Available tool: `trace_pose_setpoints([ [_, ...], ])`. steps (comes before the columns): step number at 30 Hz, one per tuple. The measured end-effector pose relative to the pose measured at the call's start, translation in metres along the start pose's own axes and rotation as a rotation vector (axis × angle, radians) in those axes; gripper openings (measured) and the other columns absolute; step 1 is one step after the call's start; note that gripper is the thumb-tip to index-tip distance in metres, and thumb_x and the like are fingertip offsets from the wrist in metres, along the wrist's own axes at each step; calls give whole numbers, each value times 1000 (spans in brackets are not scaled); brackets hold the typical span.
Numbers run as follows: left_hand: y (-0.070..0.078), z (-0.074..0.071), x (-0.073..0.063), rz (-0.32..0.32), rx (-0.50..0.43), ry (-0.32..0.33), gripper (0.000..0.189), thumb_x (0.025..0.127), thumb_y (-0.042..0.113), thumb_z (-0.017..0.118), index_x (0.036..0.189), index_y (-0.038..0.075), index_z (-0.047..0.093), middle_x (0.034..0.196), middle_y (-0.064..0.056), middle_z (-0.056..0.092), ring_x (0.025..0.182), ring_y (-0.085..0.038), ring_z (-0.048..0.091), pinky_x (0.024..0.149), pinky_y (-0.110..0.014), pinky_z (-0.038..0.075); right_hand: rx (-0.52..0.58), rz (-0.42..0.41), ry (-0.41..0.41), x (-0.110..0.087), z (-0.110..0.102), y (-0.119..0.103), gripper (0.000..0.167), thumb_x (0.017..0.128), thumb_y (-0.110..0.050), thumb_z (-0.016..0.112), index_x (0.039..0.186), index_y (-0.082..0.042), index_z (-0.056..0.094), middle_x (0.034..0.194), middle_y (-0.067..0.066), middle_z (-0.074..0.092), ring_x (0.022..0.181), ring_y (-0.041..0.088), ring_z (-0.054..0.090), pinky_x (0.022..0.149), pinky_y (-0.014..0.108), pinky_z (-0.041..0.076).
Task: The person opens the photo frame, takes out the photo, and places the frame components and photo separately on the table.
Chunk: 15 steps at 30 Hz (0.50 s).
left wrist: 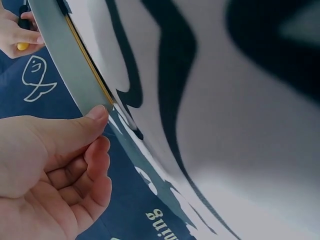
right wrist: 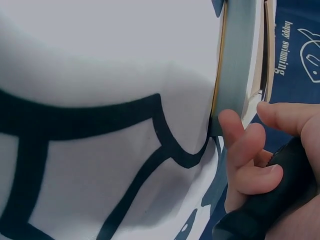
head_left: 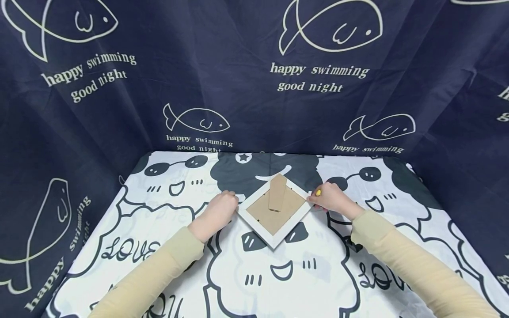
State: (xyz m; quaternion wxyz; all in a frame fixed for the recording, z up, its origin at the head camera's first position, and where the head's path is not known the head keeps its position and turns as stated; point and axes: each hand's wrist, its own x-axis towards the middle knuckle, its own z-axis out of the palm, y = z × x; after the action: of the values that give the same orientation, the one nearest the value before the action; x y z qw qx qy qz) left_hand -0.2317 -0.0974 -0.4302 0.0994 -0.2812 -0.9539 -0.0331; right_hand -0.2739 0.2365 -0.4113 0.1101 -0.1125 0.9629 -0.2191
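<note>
A white picture frame (head_left: 256, 227) lies back side up with a corner toward me, its brown backing board (head_left: 260, 214) and folded stand leg (head_left: 277, 194) showing. At its left corner, my left hand (head_left: 216, 214) pinches the frame edge; the left wrist view shows the thumb on the rim (left wrist: 75, 60) with the other fingers curled below. My right hand (head_left: 336, 198) has its fingertips at the opposite corner. That same hand grips a screwdriver (right wrist: 265, 200) with a black handle and yellow end against its palm. Its tip is hidden in the head view.
A white cloth (head_left: 381, 296) with black cartoon prints covers the table. Dark blue curtains (head_left: 254, 97) with fish drawings stand behind the table and along both sides. The table's back edge runs just past the picture frame.
</note>
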Motion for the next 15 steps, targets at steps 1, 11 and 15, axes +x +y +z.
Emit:
trace_pose_setpoints([
  [1,-1,0,0,-3,-2,-3,5,83,4,67,85,1,71,81,-10,64,75,-21,60,68,-32,52,1,-5,0,0,0,0,24,88,-23,62,75,-5,71,58,3,66,45,14,58,52,25,46],
  [11,-5,4,6,-6,-2,-2,5,83,2,66,82,3,71,80,-9,64,75,-21,61,68,-30,53,17,12,1,-3,0,1,28,88,-24,63,70,-5,69,56,4,64,43,13,56,46,24,40],
  [15,-5,5,7,-15,-11,-6,6,83,1,66,81,3,71,80,-9,64,76,-20,62,69,-29,53,26,6,-1,-5,0,3,25,88,-23,64,74,-4,70,57,4,65,43,15,56,46,24,40],
])
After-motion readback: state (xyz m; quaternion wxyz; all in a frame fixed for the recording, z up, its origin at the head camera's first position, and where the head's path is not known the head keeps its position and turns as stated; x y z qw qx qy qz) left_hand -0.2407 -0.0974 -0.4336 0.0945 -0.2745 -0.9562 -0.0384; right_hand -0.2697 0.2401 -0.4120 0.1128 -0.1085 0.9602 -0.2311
